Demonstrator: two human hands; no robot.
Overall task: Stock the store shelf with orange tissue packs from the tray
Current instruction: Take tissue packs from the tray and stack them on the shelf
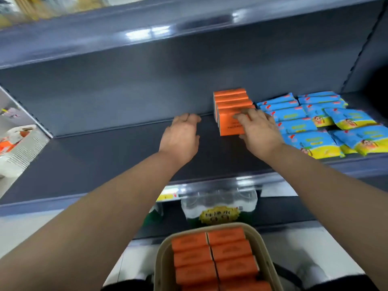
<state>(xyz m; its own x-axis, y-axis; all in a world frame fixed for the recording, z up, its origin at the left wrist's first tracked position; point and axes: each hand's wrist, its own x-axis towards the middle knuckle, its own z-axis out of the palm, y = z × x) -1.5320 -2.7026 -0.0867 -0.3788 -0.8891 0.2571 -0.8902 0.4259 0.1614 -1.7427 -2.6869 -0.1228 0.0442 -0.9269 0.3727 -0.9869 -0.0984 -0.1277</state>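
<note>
Grey-painted metal makes up the shelf (105,156), a deep dark board with a bare stretch across its left and middle. Below it, at the bottom of the view, a beige tray (162,261) holds orange tissue packs (214,261) in two columns, lying flat and tight together, each a small plain orange block with faint print on top (too blurred to read). More of the same stand on the shelf in a short row (231,101) that runs from the back wall toward the front edge, face to face, with pale narrow sides showing on the left. Just right of that row lie blue-and-yellow packets (310,124), overlapping in loose ranks. A white basket (23,143) sits at the far left, and a clear wrap of bottles (218,202) stands on the level underneath. Both bare forearms reach up and forward from the lower corners. The right hand (259,131) holds the front pack (228,124) of the row, fingers laid over its top right edge and thumb at its near lower corner. The left hand (181,135) hangs palm down above bare shelf, left of the row and apart from it, fingers loose and holding nothing.
</note>
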